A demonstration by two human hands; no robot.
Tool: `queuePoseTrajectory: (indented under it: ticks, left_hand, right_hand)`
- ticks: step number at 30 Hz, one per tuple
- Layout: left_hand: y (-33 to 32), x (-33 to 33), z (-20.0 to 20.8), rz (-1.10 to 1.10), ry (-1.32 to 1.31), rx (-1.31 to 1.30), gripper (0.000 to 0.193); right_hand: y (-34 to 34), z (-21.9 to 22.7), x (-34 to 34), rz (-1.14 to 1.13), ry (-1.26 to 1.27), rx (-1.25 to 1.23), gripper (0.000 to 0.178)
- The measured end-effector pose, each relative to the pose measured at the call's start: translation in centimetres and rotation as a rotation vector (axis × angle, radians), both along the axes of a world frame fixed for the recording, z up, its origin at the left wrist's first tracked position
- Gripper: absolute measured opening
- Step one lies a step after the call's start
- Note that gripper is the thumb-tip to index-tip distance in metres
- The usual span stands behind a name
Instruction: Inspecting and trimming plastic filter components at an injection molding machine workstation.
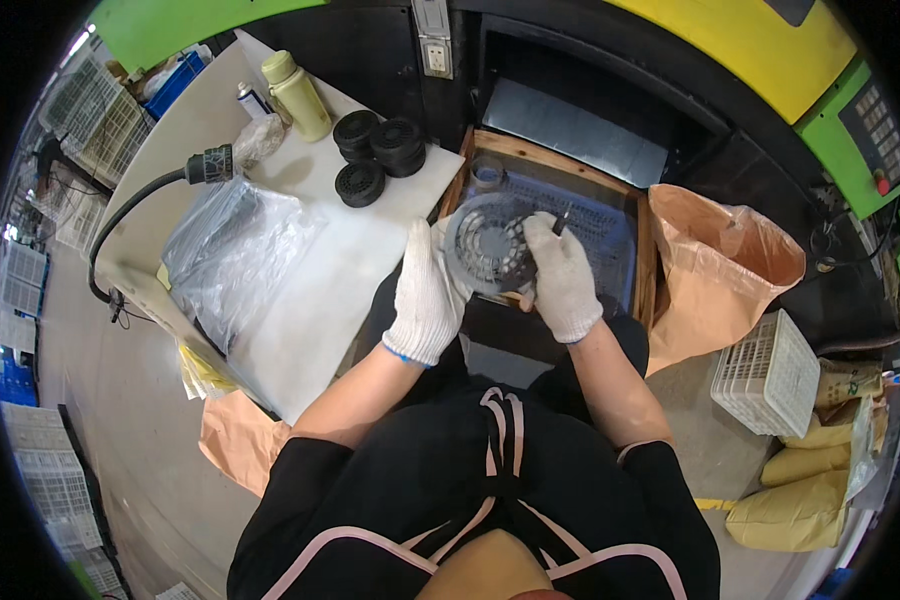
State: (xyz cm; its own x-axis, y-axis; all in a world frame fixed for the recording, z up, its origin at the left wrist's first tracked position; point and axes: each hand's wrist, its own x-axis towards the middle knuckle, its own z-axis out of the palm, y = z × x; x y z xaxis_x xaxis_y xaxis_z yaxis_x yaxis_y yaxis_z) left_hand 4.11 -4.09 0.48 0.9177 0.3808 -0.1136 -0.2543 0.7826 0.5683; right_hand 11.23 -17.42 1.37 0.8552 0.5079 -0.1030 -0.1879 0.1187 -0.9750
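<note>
Here we go: our L hand [425,300], in white ribbed-knit glove, grips the L edge of the disc [492,243], grey, round, ringed w/ slots. Our R hand [565,285], gloved too, is closed round a slim dark tool [561,221] at the disc's R edge. Disc is held up in front of us, over the near side of the blue crate [610,235], mesh-like, inside a wood frame [570,158]. To our L, on the smooth white table [370,235]: black ribbed discs [398,145], some stacked; a crinkly clear bag [232,245]; a pale-green bottle [298,98]; a spray can [253,103], label too small to read. To our R, an open orange sack [705,290], then a white lattice basket [770,380].
</note>
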Motion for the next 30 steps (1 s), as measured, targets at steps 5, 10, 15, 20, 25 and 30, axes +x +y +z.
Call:
queuePoseTrajectory:
  ticks: [5,10,15,20,25,30]
  left_hand:
    - [1.7,-2.0,-1.7,-0.212,-0.075,0.244,0.041]
    - [1.9,-2.3,-2.8,-0.22,0.034,0.421,0.035]
    - [2.3,-2.6,-2.7,-0.17,0.109,0.454,0.03]
    - [2.5,-2.8,-3.0,-0.149,0.094,0.468,0.029]
    - [1.2,-1.9,-2.3,-0.11,0.141,0.637,0.024]
    - [1.3,-1.4,-3.5,0.116,0.078,0.526,0.031]
  right_hand:
    - [-1.0,0.3,1.0,0.034,-0.006,0.021,0.031]
    - [-1.4,0.2,0.6,0.035,0.007,-0.054,0.036]
    - [-2.2,0.2,1.6,0.027,-0.122,-0.11,0.043]
    - [-2.5,1.1,2.3,0.059,-0.099,-0.095,0.042]
    - [-0.7,-0.9,2.5,0.205,-0.292,-0.09,0.039]
    - [0.4,1.2,-0.2,0.279,0.065,-0.155,0.039]
